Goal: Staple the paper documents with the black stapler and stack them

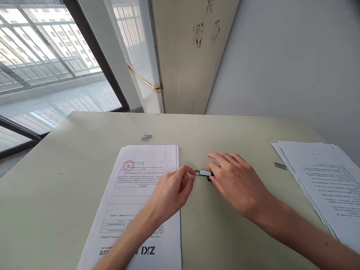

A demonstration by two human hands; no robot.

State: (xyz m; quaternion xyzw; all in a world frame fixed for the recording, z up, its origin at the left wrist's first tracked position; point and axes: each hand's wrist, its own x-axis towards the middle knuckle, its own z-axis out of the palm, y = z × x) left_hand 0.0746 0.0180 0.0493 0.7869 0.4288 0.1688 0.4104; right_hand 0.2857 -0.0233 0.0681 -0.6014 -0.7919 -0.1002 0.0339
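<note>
The right hand point(239, 182) should hold the stapler point(204, 173) steady and level, pressed lightly against the table point(50, 195), so that the narrow metal end does not swing while the left hand point(171, 191) works at it. Fine work at so slim a channel probably calls for fingertip pressure only, applied straight along its length; a sideways push could twist the part or make it slip. Fingers are best placed clear of any edge that might snap back.

The right hand is grasping the stapler's dark end, thumb on the near side and index finger on the far side, with the other fingers loosely bent above. Much of the body is hidden beneath it. The left hand is curled, its thumb and index finger drawn close together at the metal tip; whether they pinch anything there, or just meet the tip, I cannot tell.

The stapler lies between the two hands, just right of the stamped paper stack point(132, 204). Grey staple strips point(146, 137) lie beyond that stack, and another grey strip point(280, 165) sits beside the right-hand papers point(323, 183).
</note>
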